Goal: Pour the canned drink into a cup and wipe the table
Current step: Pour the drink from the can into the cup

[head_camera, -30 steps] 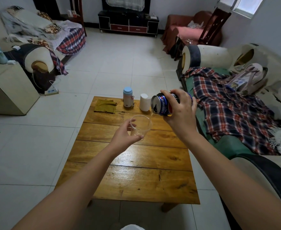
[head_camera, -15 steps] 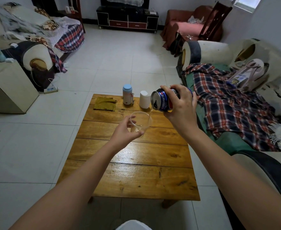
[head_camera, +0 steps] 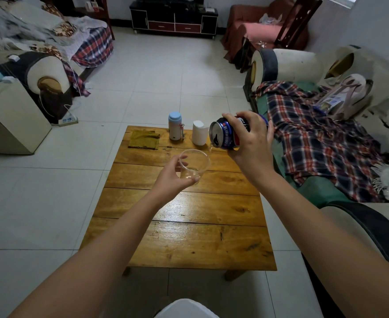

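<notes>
My right hand [head_camera: 251,148] grips a blue drink can [head_camera: 223,135], tipped sideways with its open top facing left. A thin stream of clear liquid runs from the can's mouth into a clear glass cup [head_camera: 194,164]. My left hand [head_camera: 173,177] holds that cup from the left, tilted toward the can, above the wooden table [head_camera: 189,226]. A little liquid sits in the cup's bottom. A yellow-green cloth [head_camera: 144,139] lies flat at the table's far left corner.
A small white flask with a blue lid [head_camera: 175,126] and a white upturned cup [head_camera: 199,135] stand at the table's far edge. A sofa with a plaid blanket [head_camera: 315,143] runs along the right side. Tiled floor lies to the left.
The can has tipped further and a stream now falls into the cup. Both hands have stayed close together above the table's far half.
</notes>
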Motion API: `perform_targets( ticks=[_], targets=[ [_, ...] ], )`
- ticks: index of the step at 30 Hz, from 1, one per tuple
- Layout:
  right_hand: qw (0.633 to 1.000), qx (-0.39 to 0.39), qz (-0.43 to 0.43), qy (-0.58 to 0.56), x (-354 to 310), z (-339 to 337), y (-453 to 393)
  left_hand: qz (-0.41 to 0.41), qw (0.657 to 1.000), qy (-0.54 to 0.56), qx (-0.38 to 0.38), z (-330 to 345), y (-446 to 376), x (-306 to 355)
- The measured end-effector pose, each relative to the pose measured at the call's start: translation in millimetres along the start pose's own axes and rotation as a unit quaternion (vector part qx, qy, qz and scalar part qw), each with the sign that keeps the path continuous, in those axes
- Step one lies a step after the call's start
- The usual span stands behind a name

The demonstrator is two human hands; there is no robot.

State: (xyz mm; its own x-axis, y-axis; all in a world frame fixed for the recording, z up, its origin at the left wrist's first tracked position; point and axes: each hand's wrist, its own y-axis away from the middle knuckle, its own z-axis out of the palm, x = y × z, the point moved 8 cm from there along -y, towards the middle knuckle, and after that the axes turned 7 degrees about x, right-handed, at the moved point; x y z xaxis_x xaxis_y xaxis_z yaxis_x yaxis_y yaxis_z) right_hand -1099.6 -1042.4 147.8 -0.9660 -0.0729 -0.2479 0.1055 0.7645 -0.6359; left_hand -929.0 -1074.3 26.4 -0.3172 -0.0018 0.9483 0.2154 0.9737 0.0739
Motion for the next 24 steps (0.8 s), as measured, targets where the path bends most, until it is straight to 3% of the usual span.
perform_targets(
  ticks=[24],
  targets=[
    [1.0, -0.015, 0.007, -0.005, -4.6, 3.7, 1.4, -0.004, 1.0, 0.005, 0.003, -3.5, 1.6, 0.9]
  ],
)
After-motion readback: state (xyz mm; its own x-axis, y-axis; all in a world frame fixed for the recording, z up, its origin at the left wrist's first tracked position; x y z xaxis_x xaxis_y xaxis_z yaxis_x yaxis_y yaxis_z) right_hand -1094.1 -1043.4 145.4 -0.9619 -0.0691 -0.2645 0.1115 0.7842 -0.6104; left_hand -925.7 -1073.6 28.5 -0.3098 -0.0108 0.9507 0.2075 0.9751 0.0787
